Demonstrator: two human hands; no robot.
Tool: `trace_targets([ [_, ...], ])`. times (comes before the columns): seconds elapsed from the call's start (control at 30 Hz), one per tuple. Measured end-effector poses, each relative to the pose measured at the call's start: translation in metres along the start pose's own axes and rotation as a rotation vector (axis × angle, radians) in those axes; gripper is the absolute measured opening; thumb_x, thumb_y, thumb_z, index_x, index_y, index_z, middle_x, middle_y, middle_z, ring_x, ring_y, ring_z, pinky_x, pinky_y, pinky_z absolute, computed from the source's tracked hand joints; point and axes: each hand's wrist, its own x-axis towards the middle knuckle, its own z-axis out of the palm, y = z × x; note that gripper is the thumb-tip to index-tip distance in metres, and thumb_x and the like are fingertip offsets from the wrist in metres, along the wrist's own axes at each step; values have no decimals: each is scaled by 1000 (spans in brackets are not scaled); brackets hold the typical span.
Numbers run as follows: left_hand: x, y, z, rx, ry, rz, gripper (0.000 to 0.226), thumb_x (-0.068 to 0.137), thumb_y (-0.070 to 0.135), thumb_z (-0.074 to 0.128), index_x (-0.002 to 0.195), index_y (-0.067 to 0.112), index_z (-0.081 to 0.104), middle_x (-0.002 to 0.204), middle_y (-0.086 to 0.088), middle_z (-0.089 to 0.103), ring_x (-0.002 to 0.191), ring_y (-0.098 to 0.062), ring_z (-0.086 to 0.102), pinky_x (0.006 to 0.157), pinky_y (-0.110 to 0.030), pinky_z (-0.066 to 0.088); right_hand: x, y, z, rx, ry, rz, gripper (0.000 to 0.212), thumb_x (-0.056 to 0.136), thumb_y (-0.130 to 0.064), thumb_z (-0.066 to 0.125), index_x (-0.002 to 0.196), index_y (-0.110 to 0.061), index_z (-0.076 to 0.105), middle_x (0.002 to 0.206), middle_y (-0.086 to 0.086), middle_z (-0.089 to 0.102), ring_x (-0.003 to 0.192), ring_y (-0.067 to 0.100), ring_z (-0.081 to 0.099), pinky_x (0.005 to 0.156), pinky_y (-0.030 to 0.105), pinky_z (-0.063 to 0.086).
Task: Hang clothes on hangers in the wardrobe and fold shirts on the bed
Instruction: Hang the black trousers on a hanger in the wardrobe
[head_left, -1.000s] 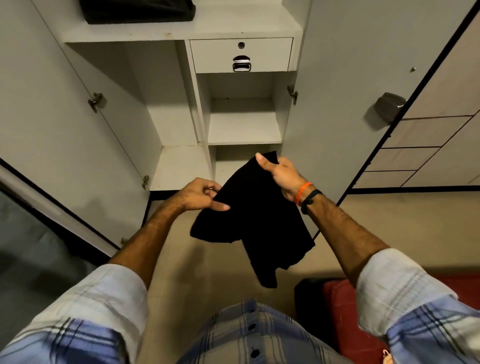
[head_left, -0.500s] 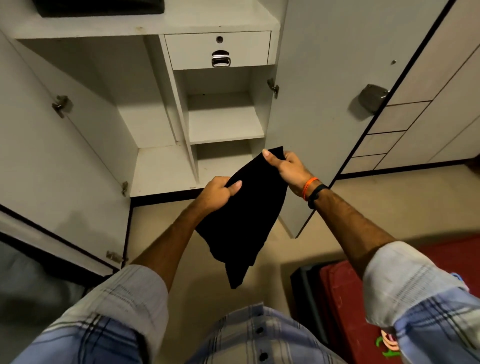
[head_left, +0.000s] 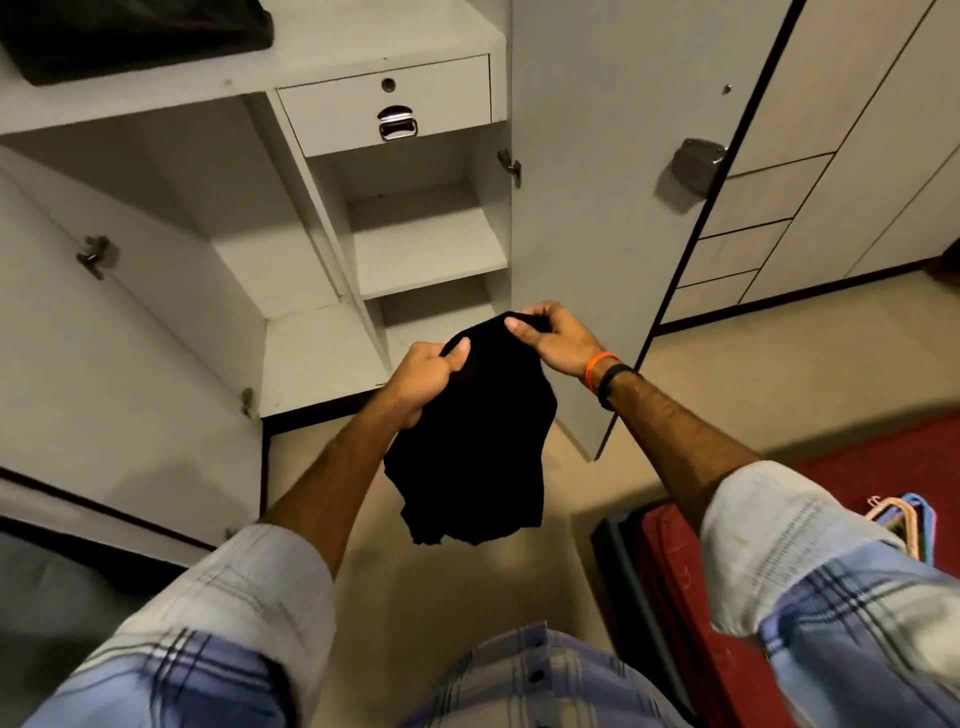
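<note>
A black garment (head_left: 478, 441) hangs bunched in front of me, above the floor and before the open wardrobe (head_left: 431, 244). My left hand (head_left: 426, 382) grips its upper left edge with the thumb on top. My right hand (head_left: 553, 340) pinches the top edge close beside it; that wrist wears an orange band and a black band. The cloth's lower end dangles free at knee height. A few coloured plastic hangers (head_left: 904, 519) lie on the red bed (head_left: 852, 457) at the right, partly hidden by my right sleeve.
Both wardrobe doors stand open: the left door (head_left: 104, 364) and the right door (head_left: 613, 208). Inside are a closed drawer (head_left: 389, 104) and bare shelves. A dark item (head_left: 130, 36) lies on the top shelf. Wooden cabinet fronts (head_left: 831, 182) stand at the right.
My hands have come closer together at the top of the black garment, bunching it. The view has shifted, bringing the bed and hangers into sight at the right.
</note>
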Motion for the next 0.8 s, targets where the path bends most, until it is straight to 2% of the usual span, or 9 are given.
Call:
trace_targets([
  [0.13, 5, -5, 39, -162, 112, -72, 30, 99, 37, 56, 101, 10, 69, 95, -9, 73, 86, -22, 69, 80, -33, 53, -19, 30, -29, -16, -18, -10, 45, 90, -26, 70, 127, -10, 49, 112, 2, 53, 103, 13, 53, 96, 26, 45],
  [0.2, 5, -4, 67, -200, 153, -114, 33, 99, 38, 57, 112, 10, 68, 103, -9, 73, 94, -23, 71, 82, -31, 56, -33, 50, -51, 83, -16, -7, 35, 90, -18, 70, 119, -10, 52, 110, 5, 57, 96, 12, 58, 90, 24, 49],
  [0.27, 3, -2, 96, -218, 167, -134, 32, 99, 37, 56, 115, 11, 67, 103, -9, 74, 94, -23, 71, 76, -29, 57, -51, 71, -70, 163, 29, -3, 26, 91, -11, 68, 113, -9, 55, 97, 4, 61, 82, 8, 59, 77, 20, 50],
  [0.33, -1, -1, 133, -201, 160, -141, 31, 100, 36, 55, 113, 11, 67, 102, -9, 73, 91, -22, 71, 69, -27, 57, -72, 97, -95, 164, 88, 26, 21, 90, -12, 69, 109, -11, 59, 84, -2, 62, 78, 8, 60, 76, 24, 50],
  [0.4, -1, -3, 171, -169, 158, -129, 33, 100, 36, 55, 115, 10, 67, 105, -10, 73, 93, -23, 71, 73, -30, 59, -91, 125, -121, 154, 145, 51, 20, 88, -18, 71, 107, -13, 63, 87, -3, 66, 87, 16, 65, 81, 34, 54],
  [0.47, 0, -7, 210, -152, 126, -118, 35, 100, 37, 54, 120, 10, 66, 109, -11, 72, 97, -24, 71, 83, -37, 59, -109, 150, -145, 158, 201, 97, 19, 88, -18, 71, 106, -13, 65, 94, -2, 68, 94, 20, 67, 84, 38, 54],
  [0.57, 3, -10, 271, -104, 49, -115, 35, 100, 36, 55, 121, 10, 64, 106, -12, 72, 92, -27, 71, 76, -39, 60, -138, 188, -181, 178, 313, 192, 16, 89, -19, 71, 104, -16, 65, 100, 2, 71, 94, 21, 68, 85, 37, 55],
  [0.7, 17, -20, 349, 7, -51, -113, 37, 95, 42, 61, 109, 8, 68, 110, -17, 71, 103, -36, 68, 92, -54, 55, -169, 237, -215, 176, 510, 305, 12, 86, -14, 72, 96, -18, 66, 86, -6, 70, 70, 0, 64, 69, 22, 50],
  [0.8, 20, -27, 400, 113, -114, -115, 41, 95, 44, 59, 110, 6, 66, 117, -13, 68, 108, -31, 65, 96, -51, 53, -192, 263, -231, 144, 636, 403, 14, 84, -14, 73, 96, -19, 68, 86, -5, 68, 76, 6, 62, 76, 21, 49],
])
